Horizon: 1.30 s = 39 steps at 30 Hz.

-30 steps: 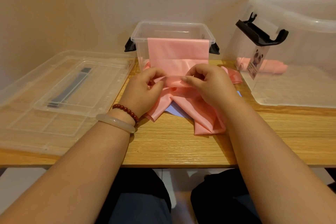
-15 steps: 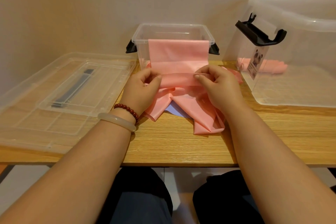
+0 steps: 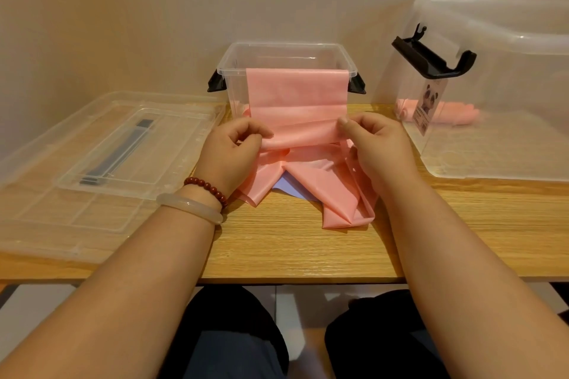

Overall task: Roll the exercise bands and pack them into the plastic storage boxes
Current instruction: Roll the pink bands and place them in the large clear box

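I can read no text here. The only label (image 3: 427, 109) sits on the big clear box (image 3: 508, 86) at my right: a panda picture, with print too small to read.

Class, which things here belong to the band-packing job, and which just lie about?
Job: pink stretchy exercise band, pinched by left hand and right hand; small black-clipped clear plastic box; large clear plastic box holding rolled pink bands.
Lying about: flat clear plastic lid; perhaps the lilac sheet underneath.

I see a wooden table (image 3: 292, 249) set against a beige wall (image 3: 154, 9). A clear lid (image 3: 92, 163) lies flat on its left side. Mid-table, a pale blue sheet (image 3: 288, 186) shows. Near left of it, a wrist wears a red bead bracelet (image 3: 206, 186) and a pale bangle (image 3: 189, 208).
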Available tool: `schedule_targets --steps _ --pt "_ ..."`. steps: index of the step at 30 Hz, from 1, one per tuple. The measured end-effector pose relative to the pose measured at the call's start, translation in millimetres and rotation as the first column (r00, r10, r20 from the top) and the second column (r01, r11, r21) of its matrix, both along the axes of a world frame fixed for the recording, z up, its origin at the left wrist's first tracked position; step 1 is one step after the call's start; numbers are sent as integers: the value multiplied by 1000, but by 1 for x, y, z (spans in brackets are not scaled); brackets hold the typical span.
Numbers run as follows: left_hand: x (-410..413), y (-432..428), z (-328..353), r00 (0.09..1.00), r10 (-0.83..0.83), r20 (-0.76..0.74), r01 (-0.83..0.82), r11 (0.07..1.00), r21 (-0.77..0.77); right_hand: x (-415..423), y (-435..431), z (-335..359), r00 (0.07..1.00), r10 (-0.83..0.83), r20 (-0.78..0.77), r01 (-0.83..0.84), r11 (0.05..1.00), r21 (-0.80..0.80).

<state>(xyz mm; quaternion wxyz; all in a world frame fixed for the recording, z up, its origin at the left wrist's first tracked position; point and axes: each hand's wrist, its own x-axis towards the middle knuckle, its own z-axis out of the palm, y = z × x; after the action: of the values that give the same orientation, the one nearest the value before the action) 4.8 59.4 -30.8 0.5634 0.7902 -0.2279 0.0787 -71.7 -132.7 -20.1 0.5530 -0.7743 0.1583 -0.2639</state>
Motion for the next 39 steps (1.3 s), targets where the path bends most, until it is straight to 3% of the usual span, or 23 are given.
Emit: schedule_targets --steps 5,9,14,20,30,34,39 --pt "0 1 -2 999 5 38 -7 998 56 -6 5 7 999 17 29 -22 986 163" --pt "5 2 -4 998 31 55 -35 997 68 -6 6 7 1000 11 15 -13 994 112" --pt "9 1 -6 991 43 124 -56 993 101 -9 7 8 999 32 14 -34 983 183" --pt "11 2 -6 986 115 118 -126 988 89 -5 3 4 997 76 10 -77 990 117" --pt "8 3 -6 997 64 51 -65 998 26 -3 3 2 988 150 -42 -148 988 46" --pt "5 2 -3 999 31 33 -33 998 47 2 1 -2 996 90 -22 -91 995 -45" --pt "2 2 0 1000 14 -13 -14 999 39 7 -1 -6 1000 26 13 -26 999 -43"
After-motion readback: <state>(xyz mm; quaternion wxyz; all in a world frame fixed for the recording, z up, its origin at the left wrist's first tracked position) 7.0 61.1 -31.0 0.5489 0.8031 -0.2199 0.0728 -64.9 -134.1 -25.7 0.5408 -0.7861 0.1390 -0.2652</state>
